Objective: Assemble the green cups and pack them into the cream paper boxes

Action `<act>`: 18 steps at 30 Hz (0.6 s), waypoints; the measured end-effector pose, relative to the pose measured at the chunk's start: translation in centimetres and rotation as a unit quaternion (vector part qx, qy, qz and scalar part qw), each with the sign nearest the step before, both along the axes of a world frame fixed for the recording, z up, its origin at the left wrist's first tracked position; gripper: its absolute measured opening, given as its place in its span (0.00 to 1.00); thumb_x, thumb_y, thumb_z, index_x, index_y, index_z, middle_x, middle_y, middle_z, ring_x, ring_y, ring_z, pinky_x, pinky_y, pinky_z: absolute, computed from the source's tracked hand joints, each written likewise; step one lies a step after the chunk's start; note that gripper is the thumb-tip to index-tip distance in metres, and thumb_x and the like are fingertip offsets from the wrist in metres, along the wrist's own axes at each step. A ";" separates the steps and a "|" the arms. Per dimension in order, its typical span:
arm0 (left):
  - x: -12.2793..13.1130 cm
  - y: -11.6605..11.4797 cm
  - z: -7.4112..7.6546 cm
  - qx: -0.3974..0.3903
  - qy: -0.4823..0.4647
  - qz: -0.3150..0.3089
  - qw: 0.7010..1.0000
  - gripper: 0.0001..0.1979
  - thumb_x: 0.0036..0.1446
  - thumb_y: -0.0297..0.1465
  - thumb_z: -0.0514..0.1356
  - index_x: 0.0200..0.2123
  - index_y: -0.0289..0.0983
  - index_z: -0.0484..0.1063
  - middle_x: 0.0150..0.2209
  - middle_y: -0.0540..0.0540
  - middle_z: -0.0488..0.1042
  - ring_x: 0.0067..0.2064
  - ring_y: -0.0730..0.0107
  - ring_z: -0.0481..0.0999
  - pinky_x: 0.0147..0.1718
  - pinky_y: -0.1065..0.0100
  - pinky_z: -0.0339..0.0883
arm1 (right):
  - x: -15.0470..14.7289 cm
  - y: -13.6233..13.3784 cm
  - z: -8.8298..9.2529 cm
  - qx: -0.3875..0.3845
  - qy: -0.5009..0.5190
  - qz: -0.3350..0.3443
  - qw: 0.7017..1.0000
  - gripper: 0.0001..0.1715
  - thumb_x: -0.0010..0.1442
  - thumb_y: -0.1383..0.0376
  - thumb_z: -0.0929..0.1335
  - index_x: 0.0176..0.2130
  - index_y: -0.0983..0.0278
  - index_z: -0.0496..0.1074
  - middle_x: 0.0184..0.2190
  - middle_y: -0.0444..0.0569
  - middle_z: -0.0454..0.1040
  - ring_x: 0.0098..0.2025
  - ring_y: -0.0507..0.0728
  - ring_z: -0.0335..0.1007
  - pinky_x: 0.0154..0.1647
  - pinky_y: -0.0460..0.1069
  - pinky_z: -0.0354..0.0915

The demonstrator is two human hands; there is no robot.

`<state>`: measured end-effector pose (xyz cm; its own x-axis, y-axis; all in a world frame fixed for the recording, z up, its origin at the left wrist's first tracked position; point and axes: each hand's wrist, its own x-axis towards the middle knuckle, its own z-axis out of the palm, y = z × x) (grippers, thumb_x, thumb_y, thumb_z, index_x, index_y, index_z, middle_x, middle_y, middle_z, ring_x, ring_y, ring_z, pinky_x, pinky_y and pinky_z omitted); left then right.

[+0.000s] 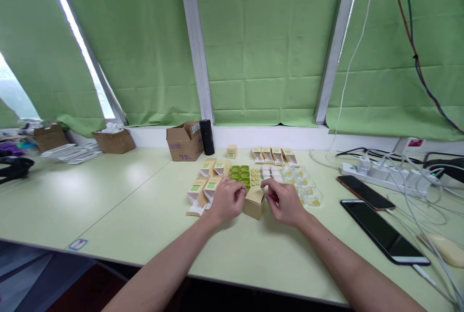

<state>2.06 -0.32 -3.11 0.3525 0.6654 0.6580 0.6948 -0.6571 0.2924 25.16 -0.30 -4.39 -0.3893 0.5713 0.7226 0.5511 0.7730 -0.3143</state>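
Note:
A small tan cardboard box (pixel 254 203) stands on the pale green table (pixel 145 205) between my hands. My left hand (pixel 226 199) is curled with its fingertips touching the box's left side. Fingers bent, my right hand (pixel 286 200) pinches at the box's upper right edge. Just behind them lie open tan cartons with green labels (pixel 203 188), green trays (pixel 240 173), small yellow pieces (pixel 255 177), white pieces (pixel 271 171) and clear plastic domes with yellow centres (pixel 308 191).
A brown cardboard box (pixel 184 141) and a black cylinder (pixel 207 137) stand at the back. Two phones (pixel 384 230) (pixel 364 192), a power strip (pixel 384 174) and cables lie right. More boxes (pixel 114 140) sit far left. Green blinds cover the windows.

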 end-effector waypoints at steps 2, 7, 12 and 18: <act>0.0 0.1 0.0 -0.010 -0.013 0.017 1.000 0.11 0.64 0.26 0.55 0.30 0.39 0.74 0.27 0.49 0.80 0.31 0.63 0.77 0.41 0.58 0.62 | -0.1 -0.3 0.0 -0.005 -0.002 0.024 1.000 0.17 0.57 0.69 0.66 0.48 0.61 0.68 0.22 0.37 0.67 0.22 0.52 0.60 0.28 0.47 0.51; 0.0 0.3 0.0 -0.079 0.017 0.025 0.996 0.16 0.68 0.28 0.54 0.50 0.41 0.81 0.40 0.45 0.86 0.42 0.57 0.82 0.47 0.55 0.68 | -0.4 -0.9 0.1 -0.022 -0.038 0.064 0.997 0.22 0.55 0.69 0.67 0.50 0.60 0.67 0.21 0.36 0.65 0.23 0.52 0.59 0.28 0.47 0.51; -0.1 0.3 -0.2 -0.079 0.018 0.016 0.997 0.15 0.69 0.30 0.54 0.46 0.41 0.82 0.39 0.45 0.85 0.42 0.57 0.81 0.45 0.55 0.68 | -0.4 -0.7 0.1 -0.034 -0.028 0.061 0.997 0.25 0.53 0.71 0.66 0.51 0.60 0.67 0.22 0.35 0.64 0.22 0.52 0.59 0.28 0.47 0.51; -0.1 0.3 -0.1 -0.055 0.003 0.015 0.998 0.12 0.68 0.29 0.55 0.34 0.39 0.77 0.32 0.47 0.82 0.36 0.60 0.78 0.42 0.57 0.65 | -0.1 -0.3 0.0 -0.033 -0.021 0.051 0.998 0.25 0.52 0.73 0.65 0.50 0.59 0.65 0.22 0.34 0.59 0.22 0.52 0.57 0.27 0.47 0.50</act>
